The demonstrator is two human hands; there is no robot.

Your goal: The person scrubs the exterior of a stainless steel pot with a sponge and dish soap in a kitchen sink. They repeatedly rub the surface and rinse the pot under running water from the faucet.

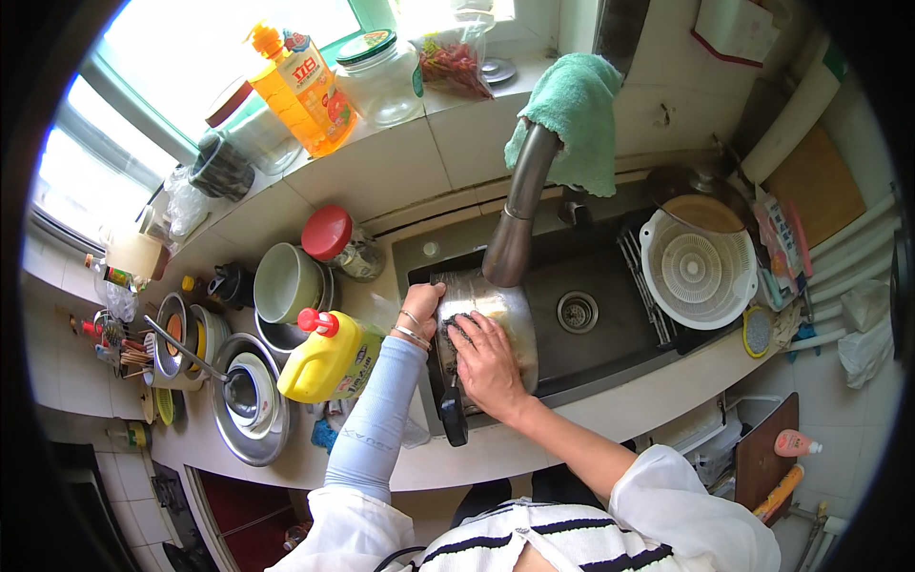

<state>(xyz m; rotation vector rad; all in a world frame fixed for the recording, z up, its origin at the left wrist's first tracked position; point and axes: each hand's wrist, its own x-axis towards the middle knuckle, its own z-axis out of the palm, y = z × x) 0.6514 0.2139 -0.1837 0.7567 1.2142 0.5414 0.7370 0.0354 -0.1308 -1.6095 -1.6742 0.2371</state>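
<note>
A metal pot (527, 325) lies tilted on its side in the left part of the dark sink (607, 286), below the faucet spout (516, 236). Its black handle (452, 416) points toward me over the front edge. My left hand (419, 309), with bracelets at the wrist, grips the pot at its far left edge. Flat against the pot's side, my right hand (495, 368) presses a steel wool scrubber (457, 330). The fingers partly cover the scrubber.
Left of the sink stand a yellow detergent jug (322, 368), a red-lidded jar (343, 243) and a steel basin (225, 422) with bowls. A white colander (697, 268) sits on the sink's right side. A green towel (579, 121) drapes the faucet. Bottles and jars line the windowsill (400, 132).
</note>
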